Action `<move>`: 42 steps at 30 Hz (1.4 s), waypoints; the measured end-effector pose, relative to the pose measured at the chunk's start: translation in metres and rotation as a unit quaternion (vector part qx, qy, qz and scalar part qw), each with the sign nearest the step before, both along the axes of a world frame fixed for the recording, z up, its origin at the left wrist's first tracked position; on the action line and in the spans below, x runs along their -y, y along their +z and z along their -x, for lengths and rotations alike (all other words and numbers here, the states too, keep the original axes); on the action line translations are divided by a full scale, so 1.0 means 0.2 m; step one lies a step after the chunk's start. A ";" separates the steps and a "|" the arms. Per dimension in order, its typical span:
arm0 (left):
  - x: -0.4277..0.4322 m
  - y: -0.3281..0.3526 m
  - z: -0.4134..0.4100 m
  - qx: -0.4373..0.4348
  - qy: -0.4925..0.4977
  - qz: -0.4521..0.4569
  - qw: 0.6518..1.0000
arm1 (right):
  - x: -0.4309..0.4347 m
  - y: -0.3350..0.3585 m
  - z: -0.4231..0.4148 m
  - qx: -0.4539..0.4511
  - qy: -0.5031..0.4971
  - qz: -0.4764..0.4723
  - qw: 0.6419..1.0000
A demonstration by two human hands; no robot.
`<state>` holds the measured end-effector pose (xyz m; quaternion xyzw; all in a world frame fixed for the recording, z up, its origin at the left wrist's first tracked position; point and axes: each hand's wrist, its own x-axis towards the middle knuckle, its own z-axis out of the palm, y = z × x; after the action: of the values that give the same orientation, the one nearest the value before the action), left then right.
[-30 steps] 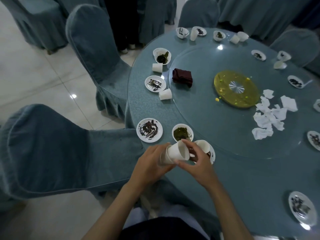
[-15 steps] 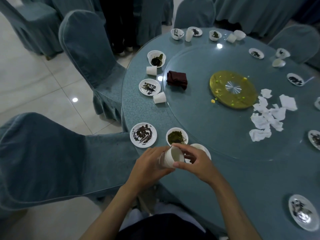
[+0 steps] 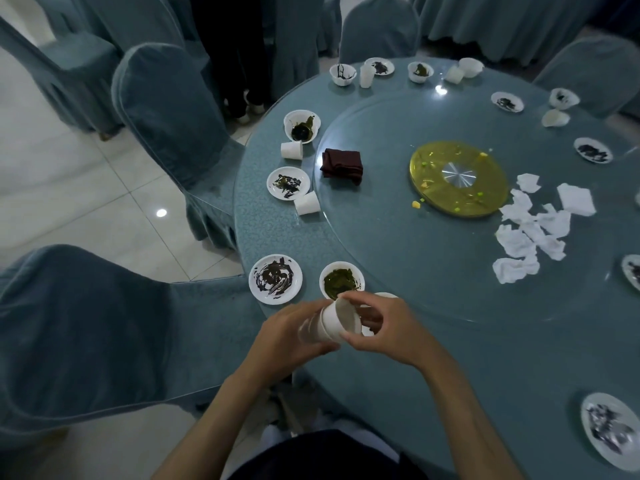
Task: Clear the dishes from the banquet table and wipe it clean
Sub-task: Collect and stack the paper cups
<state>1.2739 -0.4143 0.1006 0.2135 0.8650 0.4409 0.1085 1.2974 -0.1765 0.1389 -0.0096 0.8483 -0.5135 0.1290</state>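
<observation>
Head view is showing the left hand point(image 3: 287, 337) curling its fingers round a stack of white paper cups point(image 3: 329, 323), tilted sideways above the near edge of the table point(image 3: 519, 358). The right hand point(image 3: 388, 327) is pinching the rim of the front cup between thumb and fingers. Just beyond, a green-stained bowl point(image 3: 341, 280) is sitting beside a dark-smeared plate point(image 3: 275, 278); a folded dark red cloth point(image 3: 342, 165) is lying farther off
</observation>
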 end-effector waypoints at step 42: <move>0.04 -0.07 -0.33 0.065 0.203 0.066 0.975 | -0.33 -0.84 0.15 0.074 -0.073 -0.236 0.966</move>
<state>1.3391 -0.4232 0.0871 -0.0029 0.9086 0.4085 0.0867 1.2677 -0.1106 -0.0298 0.1211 0.9318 -0.3065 0.1522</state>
